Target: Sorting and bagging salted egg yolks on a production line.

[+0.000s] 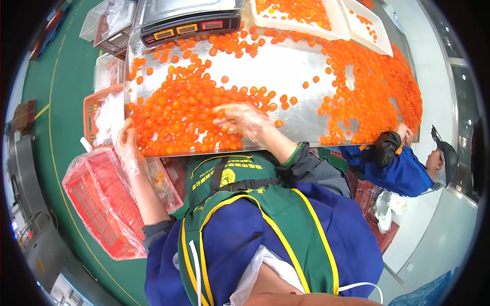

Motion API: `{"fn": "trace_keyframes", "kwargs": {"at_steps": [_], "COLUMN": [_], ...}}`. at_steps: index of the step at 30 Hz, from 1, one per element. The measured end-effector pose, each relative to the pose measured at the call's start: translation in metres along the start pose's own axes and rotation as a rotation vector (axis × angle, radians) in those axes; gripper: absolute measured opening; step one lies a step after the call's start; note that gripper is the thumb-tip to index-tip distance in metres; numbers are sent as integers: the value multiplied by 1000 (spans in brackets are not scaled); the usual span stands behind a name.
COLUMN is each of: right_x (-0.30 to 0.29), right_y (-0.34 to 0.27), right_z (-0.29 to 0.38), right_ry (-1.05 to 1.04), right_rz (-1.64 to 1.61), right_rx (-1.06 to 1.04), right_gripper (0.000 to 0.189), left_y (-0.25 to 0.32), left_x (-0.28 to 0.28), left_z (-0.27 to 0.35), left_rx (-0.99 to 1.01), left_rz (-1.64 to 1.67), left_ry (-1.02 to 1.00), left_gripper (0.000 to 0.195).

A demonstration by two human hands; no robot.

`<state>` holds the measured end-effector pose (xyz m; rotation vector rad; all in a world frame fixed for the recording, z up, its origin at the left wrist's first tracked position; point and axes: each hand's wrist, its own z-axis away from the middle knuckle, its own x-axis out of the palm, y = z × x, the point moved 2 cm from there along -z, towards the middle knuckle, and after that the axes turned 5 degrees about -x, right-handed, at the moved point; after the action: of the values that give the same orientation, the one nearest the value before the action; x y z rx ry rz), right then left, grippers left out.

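Observation:
Many small round orange balls, which look like egg yolks [180, 99], lie in a broad heap on a steel table [264, 69]. My right hand [243, 120], in a thin clear glove, rests at the right side of this heap, fingers partly curled among the balls; whether it grips any is not clear. My left hand [129, 147], gloved the same way, is at the table's near left corner, touching the edge beside the heap, its grip hard to make out. Another large heap of orange balls [375, 91] covers the table's right part.
A digital scale [189, 28] and white trays [340, 23] of orange balls stand at the back. A red crate lined with clear plastic [103, 202] is below left, an orange basket [90, 114] above it. A co-worker in blue [394, 168] works at the right.

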<state>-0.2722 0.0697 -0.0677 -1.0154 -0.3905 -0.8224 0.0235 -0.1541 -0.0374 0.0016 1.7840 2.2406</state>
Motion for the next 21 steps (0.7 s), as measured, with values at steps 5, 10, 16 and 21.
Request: {"fn": "trace_keyframes", "kwargs": {"at_steps": [5, 10, 16, 21], "right_x": [14, 4, -6, -84], "right_y": [7, 12, -14, -75], "right_z": [-7, -8, 11, 53], "right_ry": [-60, -47, -34, 335], "right_rz": [-198, -376, -246, 363], "right_rx": [-9, -43, -222, -395], "right_gripper": [38, 41, 39, 40], "left_y": [-33, -24, -36, -33], "left_x": [9, 38, 32, 36], "left_z": [10, 26, 26, 17], "left_rx": [-52, -114, -139, 46], "left_rz": [103, 151, 188, -169], "left_ry": [-76, -87, -87, -97], "left_gripper": [27, 24, 30, 35]}}
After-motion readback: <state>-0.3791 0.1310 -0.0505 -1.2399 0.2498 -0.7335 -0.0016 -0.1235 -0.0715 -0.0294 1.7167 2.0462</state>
